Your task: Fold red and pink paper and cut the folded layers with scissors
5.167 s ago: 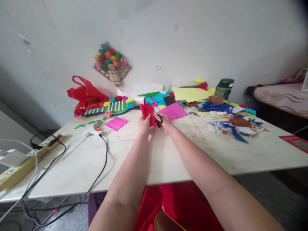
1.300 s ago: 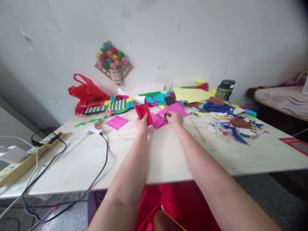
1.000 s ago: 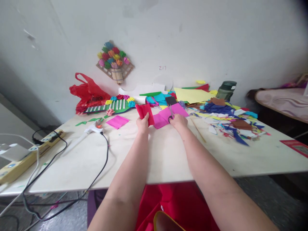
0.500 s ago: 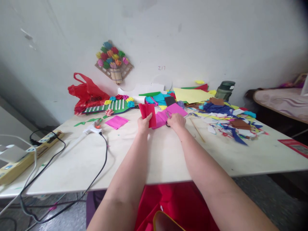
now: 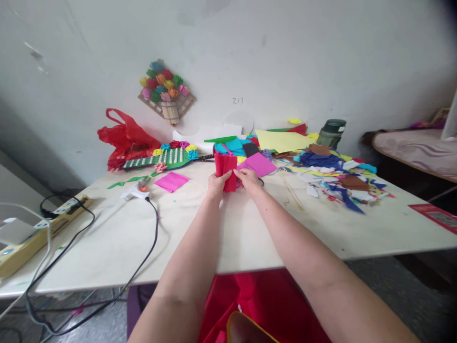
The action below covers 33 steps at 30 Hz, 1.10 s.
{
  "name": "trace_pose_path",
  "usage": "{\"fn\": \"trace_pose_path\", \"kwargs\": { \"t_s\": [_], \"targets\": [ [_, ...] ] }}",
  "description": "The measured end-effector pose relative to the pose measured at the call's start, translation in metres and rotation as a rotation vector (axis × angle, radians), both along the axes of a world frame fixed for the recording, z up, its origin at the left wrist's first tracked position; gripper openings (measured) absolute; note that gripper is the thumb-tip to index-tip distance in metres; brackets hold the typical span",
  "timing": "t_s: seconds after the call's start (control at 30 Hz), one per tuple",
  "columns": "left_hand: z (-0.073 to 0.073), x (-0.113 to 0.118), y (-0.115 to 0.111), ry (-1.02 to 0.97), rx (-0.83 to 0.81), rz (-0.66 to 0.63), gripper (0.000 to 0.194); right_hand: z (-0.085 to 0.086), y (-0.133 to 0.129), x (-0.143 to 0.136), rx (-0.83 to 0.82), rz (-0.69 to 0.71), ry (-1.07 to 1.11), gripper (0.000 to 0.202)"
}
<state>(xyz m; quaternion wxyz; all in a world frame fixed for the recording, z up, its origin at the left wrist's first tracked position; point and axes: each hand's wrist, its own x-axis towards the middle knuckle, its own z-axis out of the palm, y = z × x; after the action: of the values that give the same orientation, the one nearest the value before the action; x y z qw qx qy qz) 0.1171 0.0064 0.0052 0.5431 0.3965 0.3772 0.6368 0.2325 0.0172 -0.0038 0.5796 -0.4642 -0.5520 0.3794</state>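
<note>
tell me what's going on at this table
A person's left hand holds a red sheet upright above the white table, with the right hand at the sheet's right edge. A larger pink sheet lies behind the right hand, a glue gun lies to the left, and scraps are heaped to the right.

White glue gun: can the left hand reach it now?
Likely yes: between the left hand and glue gun lies flat pink paper, nothing tall, though that hand holds red paper.

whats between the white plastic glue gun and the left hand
In the head view, a pink paper square lies on the pale table between the glue gun and left hand.
</note>
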Motion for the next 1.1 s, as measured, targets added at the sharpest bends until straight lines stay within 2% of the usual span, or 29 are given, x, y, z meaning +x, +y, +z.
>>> {"fn": "trace_pose_path", "kwargs": {
  "t_s": [0.27, 0.5, 0.7, 0.9, 1.1],
  "targets": [
    [0.003, -0.006, 0.005, -0.057, -0.040, 0.066, 0.036, -0.001, 0.006, 0.008, 0.091, -0.194, -0.170, 0.031],
    [0.008, -0.014, 0.005, -0.006, -0.126, 0.131, 0.025, -0.001, 0.008, 0.012, 0.143, -0.271, -0.226, 0.024],
    [0.008, -0.022, 0.006, 0.026, -0.125, 0.085, 0.026, -0.001, 0.010, 0.014, 0.127, -0.362, -0.199, 0.020],
    [0.002, -0.025, 0.008, 0.070, -0.045, -0.014, 0.037, -0.006, 0.016, 0.015, 0.096, -0.363, -0.127, 0.017],
    [0.007, -0.022, 0.004, 0.116, -0.048, 0.025, 0.037, -0.011, 0.023, 0.016, 0.060, -0.336, -0.025, 0.021]
  ]
}}
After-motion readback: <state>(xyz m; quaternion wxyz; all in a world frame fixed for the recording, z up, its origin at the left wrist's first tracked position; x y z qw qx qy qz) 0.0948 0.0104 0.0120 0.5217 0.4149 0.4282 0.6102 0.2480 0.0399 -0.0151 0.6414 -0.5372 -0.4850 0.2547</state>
